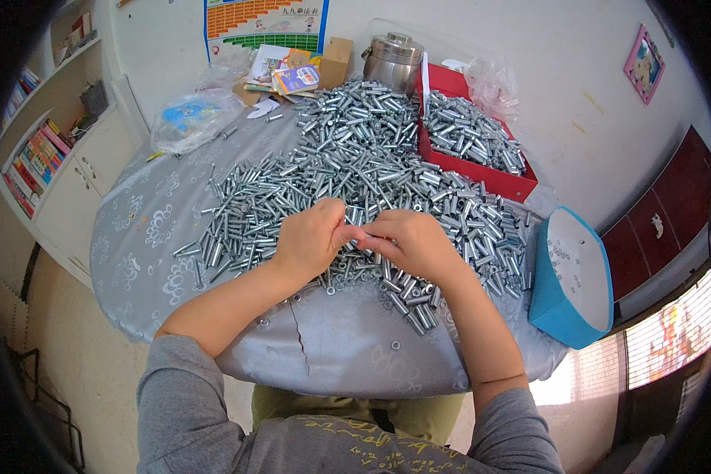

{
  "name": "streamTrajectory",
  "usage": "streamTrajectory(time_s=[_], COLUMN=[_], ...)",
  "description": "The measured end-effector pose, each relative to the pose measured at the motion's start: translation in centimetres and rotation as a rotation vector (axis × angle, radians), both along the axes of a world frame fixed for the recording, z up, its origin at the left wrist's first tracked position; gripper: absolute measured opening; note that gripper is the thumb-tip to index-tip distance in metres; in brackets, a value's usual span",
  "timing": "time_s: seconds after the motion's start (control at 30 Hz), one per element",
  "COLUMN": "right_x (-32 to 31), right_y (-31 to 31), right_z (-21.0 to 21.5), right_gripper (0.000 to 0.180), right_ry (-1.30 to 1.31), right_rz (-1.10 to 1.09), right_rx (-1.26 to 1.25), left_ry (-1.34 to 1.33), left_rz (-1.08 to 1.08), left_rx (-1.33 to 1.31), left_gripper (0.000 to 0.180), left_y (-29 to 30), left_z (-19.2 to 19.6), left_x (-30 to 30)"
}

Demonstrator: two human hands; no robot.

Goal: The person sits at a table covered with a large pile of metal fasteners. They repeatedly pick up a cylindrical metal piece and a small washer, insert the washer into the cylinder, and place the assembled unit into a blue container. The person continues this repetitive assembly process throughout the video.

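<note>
My left hand (311, 234) and my right hand (412, 242) meet at the front of a wide heap of shiny metal bolts and sleeves (355, 166). Both are closed, thumbs and fingertips pinched together and almost touching. Whatever small piece sits between the fingertips is mostly covered, so I cannot make out its kind. Below my right hand, several loose metal sleeves (415, 303) lie at the heap's near edge. One small nut (396, 345) rests apart on the grey patterned tablecloth (355, 367).
A red box (494, 178) full of similar metal pieces stands behind right. At the right edge is a blue bin (562, 306) with small rings or nuts inside. Behind the heap stand a steel pot (393, 62), booklets (292, 77) and a plastic bag (193, 122).
</note>
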State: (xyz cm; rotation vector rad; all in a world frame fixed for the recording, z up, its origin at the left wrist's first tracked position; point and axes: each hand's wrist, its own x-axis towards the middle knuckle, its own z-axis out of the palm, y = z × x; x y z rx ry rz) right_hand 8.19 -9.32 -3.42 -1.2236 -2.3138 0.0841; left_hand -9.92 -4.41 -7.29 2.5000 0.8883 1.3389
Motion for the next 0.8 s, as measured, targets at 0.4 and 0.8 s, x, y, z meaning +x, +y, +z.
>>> streamTrajectory(time_s=[0.4, 0.8], right_x=[5.9, 11.8], right_y=[1.3, 1.2], right_z=[-0.2, 1.5], right_gripper=[0.024, 0.031], right_ry=[-0.167, 0.113], right_rz=[-0.449, -0.802], right_rx=[-0.024, 0.184], left_ry=[-0.08, 0.078], left_rz=[0.303, -0.084], left_rx=[-0.009, -0.038], left_gripper=[0.037, 0.045], left_y=[3.9, -0.2], left_z=[-0.3, 0.1], left_x=[-2.0, -0.5])
